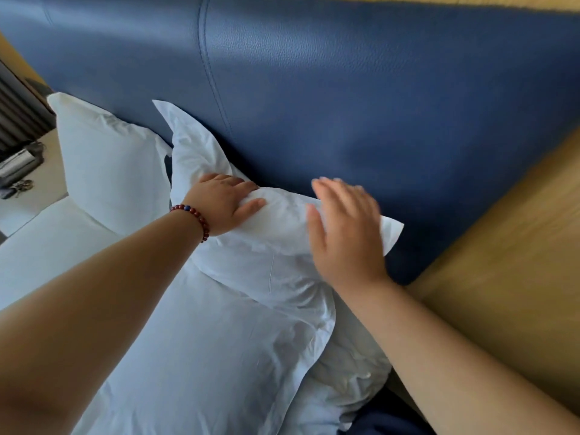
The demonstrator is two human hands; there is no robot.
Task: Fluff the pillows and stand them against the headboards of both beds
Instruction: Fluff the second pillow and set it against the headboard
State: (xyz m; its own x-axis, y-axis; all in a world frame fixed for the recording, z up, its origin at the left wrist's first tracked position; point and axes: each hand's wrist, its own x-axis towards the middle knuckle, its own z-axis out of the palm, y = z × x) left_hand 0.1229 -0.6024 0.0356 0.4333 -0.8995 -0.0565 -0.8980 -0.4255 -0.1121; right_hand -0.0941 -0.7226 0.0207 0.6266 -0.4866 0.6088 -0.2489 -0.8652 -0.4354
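A white pillow (238,309) leans against the blue padded headboard (361,98), its top edge dented in the middle. My left hand (224,205) presses down on that top edge with fingers spread and thumb out; a red bead bracelet circles the wrist. My right hand (345,233) is flat and blurred, fingers straight, over the pillow's upper right corner. A second white pillow (106,164) stands against the headboard to the left.
A tan wooden panel (508,262) runs along the right side beside the headboard. At the far left a pale nightstand (47,186) holds dark items and keys (22,186). White bedding (47,246) lies below the left pillow.
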